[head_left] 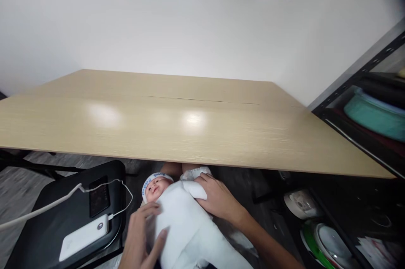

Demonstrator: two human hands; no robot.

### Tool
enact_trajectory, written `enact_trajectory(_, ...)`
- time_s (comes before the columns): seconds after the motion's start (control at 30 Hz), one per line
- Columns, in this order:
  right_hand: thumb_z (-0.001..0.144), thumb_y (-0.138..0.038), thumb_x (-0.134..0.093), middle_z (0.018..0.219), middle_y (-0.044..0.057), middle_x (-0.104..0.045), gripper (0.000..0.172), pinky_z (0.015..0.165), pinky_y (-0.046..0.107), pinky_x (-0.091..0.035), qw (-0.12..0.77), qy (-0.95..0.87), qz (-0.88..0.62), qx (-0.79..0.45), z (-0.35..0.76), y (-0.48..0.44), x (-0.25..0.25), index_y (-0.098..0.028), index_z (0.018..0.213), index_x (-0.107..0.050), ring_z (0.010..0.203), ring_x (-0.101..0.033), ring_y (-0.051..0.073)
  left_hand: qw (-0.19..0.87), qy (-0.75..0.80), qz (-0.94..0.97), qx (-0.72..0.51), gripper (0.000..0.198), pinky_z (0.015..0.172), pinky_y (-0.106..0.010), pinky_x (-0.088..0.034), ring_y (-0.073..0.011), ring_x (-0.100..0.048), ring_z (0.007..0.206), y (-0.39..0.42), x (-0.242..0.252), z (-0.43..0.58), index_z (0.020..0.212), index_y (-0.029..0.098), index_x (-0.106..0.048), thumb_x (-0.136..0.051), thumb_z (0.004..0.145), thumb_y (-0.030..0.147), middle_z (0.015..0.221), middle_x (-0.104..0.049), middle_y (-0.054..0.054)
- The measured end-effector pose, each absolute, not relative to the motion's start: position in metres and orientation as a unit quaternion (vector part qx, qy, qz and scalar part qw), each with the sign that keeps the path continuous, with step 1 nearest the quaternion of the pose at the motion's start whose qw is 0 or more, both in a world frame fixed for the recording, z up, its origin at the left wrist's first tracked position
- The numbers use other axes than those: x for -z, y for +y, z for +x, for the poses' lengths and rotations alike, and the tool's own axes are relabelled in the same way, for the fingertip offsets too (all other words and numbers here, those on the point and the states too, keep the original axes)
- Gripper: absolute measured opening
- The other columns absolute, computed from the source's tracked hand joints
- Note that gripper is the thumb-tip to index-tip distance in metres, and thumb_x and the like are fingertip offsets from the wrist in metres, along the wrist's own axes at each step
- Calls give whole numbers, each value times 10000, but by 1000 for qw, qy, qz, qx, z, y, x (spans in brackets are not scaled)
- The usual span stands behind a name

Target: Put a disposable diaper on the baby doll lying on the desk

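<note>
swaddled doll (181,215) lies between both hands (141,231) (218,198), touching each.

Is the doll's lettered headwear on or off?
On: the white headwear fits around the visible part of the doll's head, directly bordering its face.

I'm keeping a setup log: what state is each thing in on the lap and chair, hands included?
Doll: face up, face uncovered
Printed cap: on the doll's head
White cloth: covering the doll's body, creased
Left hand: open, touching the cloth
Right hand: closed on a fold of cloth
Power bank: flat on the black chair, plugged in
White cable: looped, connected to the power bank
Black device: lying flat, on/off unclear
</note>
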State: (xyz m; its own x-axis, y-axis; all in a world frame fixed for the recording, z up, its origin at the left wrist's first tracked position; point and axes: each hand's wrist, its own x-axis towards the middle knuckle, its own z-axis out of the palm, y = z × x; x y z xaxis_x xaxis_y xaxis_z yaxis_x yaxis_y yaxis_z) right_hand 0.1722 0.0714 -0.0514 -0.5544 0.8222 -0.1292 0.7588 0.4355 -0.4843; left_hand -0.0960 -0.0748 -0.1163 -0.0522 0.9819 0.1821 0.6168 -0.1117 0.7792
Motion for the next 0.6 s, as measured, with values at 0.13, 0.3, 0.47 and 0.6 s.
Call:
enact_trajectory(0.13,961,-292,-668,1271,100,-731,206,973,378,-537,80,-844,-467,-251,175,68,53,-236,1156,-704,1141,-690,274,360,707,528,-304,671,1180,-603,-557,-414,-705,1339,-100,163,-133,1394,200,-612,-636,945,699,1417,-764,-171)
enact_trajectory(0.3,936,-269,-667,1244,87,-718,197,960,370,-544,116,-846,-457,-249,179,68,35,-241,1131,-677,1154,-672,270,402,681,552,-262,791,1130,-540,-607,-435,-754,1281,-92,153,-148,1336,209,-679,-852,673,605,1342,-814,-147)
enact_trajectory(0.47,882,-206,-668,1211,80,-715,342,1010,418,-558,164,-847,-446,-239,197,53,-10,-250,1222,-675,1154,-663,283,382,681,565,-268,679,936,-573,-683,-450,-807,1116,-83,100,-149,1347,370,-739,-785,705,586,1074,-856,-43)
enact_trajectory(0.6,891,-203,-684,1210,58,-717,374,959,402,-580,187,-840,-451,-235,213,35,-49,-279,1257,-675,1098,-684,267,364,674,579,-278,632,859,-655,-672,-516,-794,1107,-82,71,-151,1262,527,-768,-786,637,615,1030,-850,6)
